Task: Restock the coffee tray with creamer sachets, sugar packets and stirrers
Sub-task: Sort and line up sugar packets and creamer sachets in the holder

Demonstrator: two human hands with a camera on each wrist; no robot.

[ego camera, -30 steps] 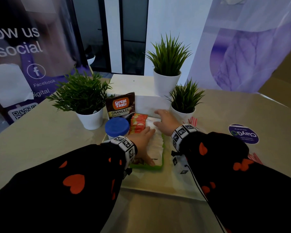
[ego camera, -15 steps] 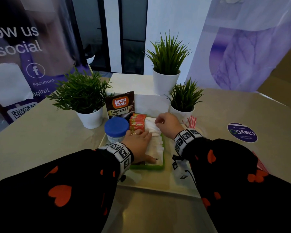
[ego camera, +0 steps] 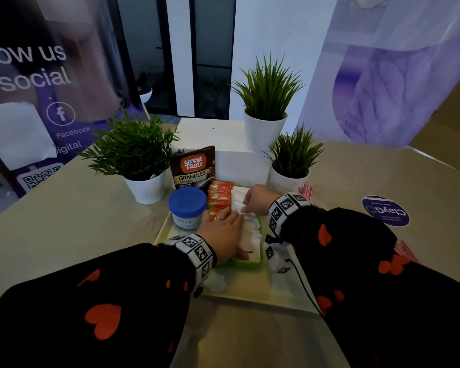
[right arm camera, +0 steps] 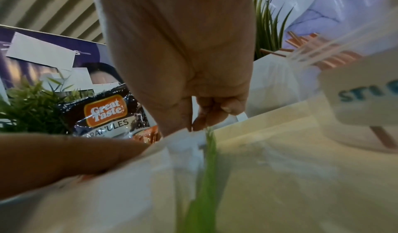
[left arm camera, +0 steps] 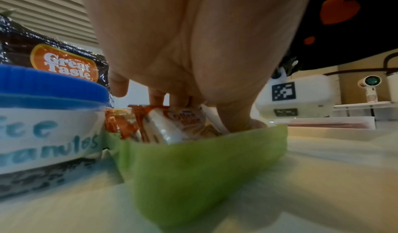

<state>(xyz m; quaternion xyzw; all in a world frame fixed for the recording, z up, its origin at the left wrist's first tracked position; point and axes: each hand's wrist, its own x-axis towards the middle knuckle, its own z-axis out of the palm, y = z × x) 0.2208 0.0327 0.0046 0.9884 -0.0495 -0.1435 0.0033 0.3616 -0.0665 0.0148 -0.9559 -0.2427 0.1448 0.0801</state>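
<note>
Centrally on the tabletop, a white tray is seen carrying a green bin, in which a row of orange creamer sachets is stood beside a row of white sugar packets. The left hand is laid over the near part of both rows, its fingers bent down onto the packets; from the left wrist view the fingertips are seen pressed against the sachet tops, though whether anything is pinched cannot be told. The right hand is held over the far end of the sugar row, its grip narrowed, with thumb and fingers closed on the edge of a white packet. A blue-lidded jar is stood on the tray just left of the bin, and a coffee granules pouch is propped behind it. Red-striped stirrers are lain on the tabletop to the right, near a small potted plant.
</note>
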